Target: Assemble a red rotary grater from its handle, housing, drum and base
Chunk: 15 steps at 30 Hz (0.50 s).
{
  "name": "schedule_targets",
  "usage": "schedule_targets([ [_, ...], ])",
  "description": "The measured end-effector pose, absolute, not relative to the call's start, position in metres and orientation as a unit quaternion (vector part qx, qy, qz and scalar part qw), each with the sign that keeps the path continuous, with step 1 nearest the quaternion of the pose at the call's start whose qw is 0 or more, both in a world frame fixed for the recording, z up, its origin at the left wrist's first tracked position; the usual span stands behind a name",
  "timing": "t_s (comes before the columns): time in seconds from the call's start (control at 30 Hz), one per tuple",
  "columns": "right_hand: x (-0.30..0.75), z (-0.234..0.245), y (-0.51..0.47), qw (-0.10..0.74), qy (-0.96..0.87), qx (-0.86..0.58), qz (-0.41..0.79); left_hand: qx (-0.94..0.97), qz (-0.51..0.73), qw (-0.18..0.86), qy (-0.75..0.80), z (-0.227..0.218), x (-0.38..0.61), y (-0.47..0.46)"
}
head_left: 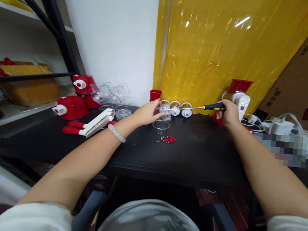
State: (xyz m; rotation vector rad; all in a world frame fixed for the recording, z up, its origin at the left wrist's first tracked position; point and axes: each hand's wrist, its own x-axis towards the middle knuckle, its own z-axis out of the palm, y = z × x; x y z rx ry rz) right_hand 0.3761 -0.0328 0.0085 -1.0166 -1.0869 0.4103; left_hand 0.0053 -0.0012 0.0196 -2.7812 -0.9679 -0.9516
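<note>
My left hand (146,114) grips a clear plastic cylinder part (162,117) standing on the black table (193,155). My right hand (229,113) is closed round the black and yellow handle of a long screwdriver (197,108). Its metal shaft points left, and its tip reaches the clear part. A pale bangle sits on my left wrist. Small red pieces and loose screws (168,139) lie on the table just in front of the clear part.
Two drum-shaped parts (180,109) and a small red cup (155,94) stand at the table's back. A red and white appliance (238,96) stands behind my right hand. Red housings (72,106), clear bowls (110,92) and a white handle piece (96,123) lie left. Cables and chargers (282,126) lie right.
</note>
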Motion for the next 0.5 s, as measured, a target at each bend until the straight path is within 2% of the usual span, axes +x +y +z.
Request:
schedule_targets([
  [0.17,0.379,0.007,-0.032,0.696,-0.495,-0.495,0.158,-0.898,-0.311,0.025,-0.31,0.019,0.004,0.001],
  [0.33,0.373,0.009,-0.033,0.727,-0.464,-0.459,0.213,-0.898,-0.305,0.025,-0.315,0.019,0.006,0.0],
  [0.5,0.367,0.013,-0.035,0.736,-0.452,-0.458,0.214,-0.899,-0.311,0.026,-0.308,0.019,0.007,0.0],
])
